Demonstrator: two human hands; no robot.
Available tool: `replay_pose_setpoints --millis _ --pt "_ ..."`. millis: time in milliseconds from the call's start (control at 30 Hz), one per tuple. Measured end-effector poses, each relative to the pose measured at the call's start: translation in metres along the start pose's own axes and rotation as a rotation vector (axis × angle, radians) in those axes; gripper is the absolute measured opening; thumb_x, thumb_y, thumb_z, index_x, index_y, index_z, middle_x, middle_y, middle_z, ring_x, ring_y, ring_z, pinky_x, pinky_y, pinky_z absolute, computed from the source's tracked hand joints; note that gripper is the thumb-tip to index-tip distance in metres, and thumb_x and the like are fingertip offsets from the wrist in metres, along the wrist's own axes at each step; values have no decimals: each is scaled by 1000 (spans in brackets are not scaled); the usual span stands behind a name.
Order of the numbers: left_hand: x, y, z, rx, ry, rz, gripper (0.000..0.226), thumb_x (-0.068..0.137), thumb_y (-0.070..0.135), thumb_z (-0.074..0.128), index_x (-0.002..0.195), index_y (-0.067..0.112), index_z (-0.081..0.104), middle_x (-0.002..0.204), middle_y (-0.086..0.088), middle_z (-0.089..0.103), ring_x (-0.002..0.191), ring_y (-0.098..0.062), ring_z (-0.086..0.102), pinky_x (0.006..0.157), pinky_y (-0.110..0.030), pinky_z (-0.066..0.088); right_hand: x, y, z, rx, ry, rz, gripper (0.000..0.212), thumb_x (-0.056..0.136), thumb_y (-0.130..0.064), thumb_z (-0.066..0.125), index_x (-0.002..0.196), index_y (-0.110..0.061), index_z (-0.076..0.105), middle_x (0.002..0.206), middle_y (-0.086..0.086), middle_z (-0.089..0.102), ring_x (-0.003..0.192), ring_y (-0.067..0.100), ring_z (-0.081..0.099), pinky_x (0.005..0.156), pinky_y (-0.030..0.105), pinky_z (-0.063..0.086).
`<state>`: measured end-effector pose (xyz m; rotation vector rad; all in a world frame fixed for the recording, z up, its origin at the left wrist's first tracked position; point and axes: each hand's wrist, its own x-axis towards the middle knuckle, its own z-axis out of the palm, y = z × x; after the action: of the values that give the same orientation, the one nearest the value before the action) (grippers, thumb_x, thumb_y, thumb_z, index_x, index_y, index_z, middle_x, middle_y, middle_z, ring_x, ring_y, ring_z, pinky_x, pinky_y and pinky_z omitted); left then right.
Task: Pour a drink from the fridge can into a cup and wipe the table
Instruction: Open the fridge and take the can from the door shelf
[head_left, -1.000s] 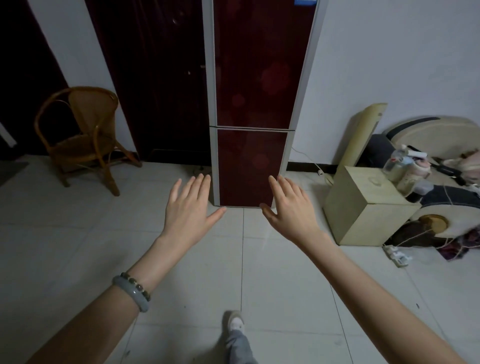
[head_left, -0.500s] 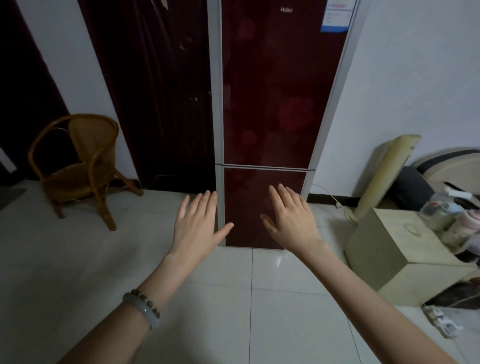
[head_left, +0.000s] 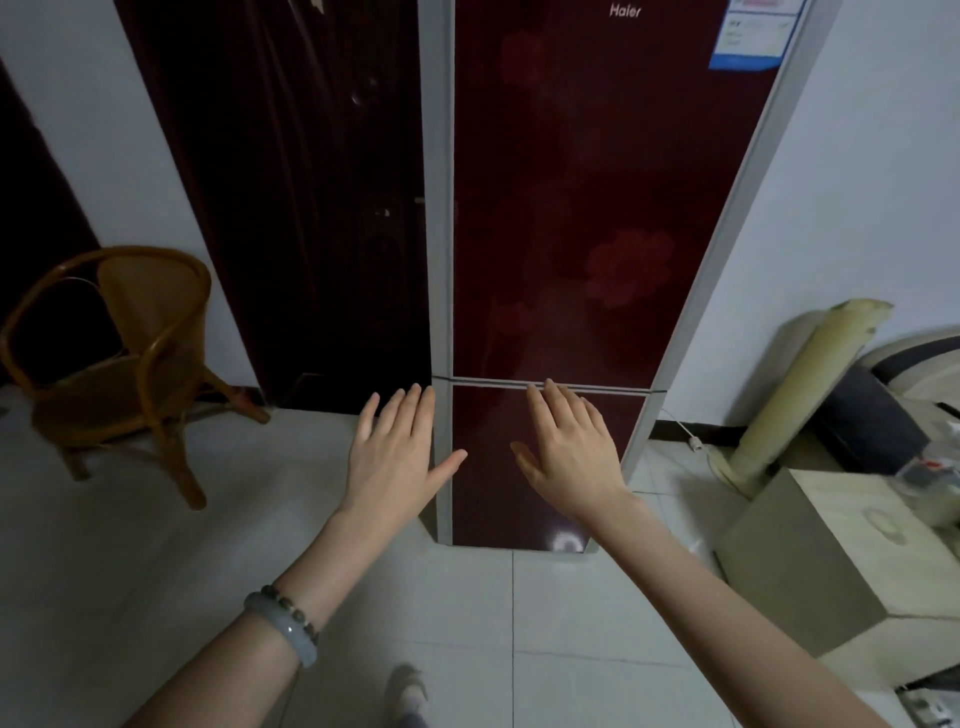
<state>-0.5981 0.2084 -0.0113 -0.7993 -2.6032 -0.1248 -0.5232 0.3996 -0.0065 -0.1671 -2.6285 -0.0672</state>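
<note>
Both hands flat, fingers apart, holding nothing; fridge (head_left: 582, 208) stood upright ahead, right hand (head_left: 569, 457) nearer its doors than left hand (head_left: 397, 457).

Held up, on pale glossy floor tiles (head_left: 156, 571), 1 dark red fridge (head_left: 597, 208) at the wall, 1 wicker chair (head_left: 119, 374) to its left, 1 cream box (head_left: 810, 561) to its right and 1 white shoe (head_left: 410, 686) in front.

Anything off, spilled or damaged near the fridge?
Nothing spilled or damaged. Fridge doors shut; left hand and right hand open, empty. Only a loose white cord lies on the floor right of the fridge, and a cream roll leans tilted there.
</note>
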Motion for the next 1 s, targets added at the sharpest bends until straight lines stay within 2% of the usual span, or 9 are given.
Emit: replay_pose_setpoints --millis 167,567,867,1000 --pt "80 -35 30 -9 7 43 79 83 64 31 132 4 49 133 -12 55 124 -26 51 109 -45 32 75 4 38 -19 3 47 70 70 -36 75 126 -1 53 124 22 59 114 37 57 93 48 47" --pt "238 -108 86 -22 56 168 81 83 65 32 134 4 47 133 -12 55 124 -25 51 109 -45 32 215 11 107 -77 26 128 70 70 -34 73 128 0 52 127 23 56 116 37 55 94 49 48" --pt "301 -129 110 -54 46 175 81 83 65 31 135 4 45 136 -12 53 125 -25 50 109 -43 30 285 33 122 -220 76 -51 67 69 -28 71 127 0 53 131 25 52 120 37 52 103 49 39" --pt "333 -134 112 -289 -1 125 82 87 60 45 145 6 25 150 -10 32 138 -22 31 115 -37 16 317 46 119 -273 134 -172 67 73 -24 66 133 -1 48 140 23 44 130 36 43 109 49 28"
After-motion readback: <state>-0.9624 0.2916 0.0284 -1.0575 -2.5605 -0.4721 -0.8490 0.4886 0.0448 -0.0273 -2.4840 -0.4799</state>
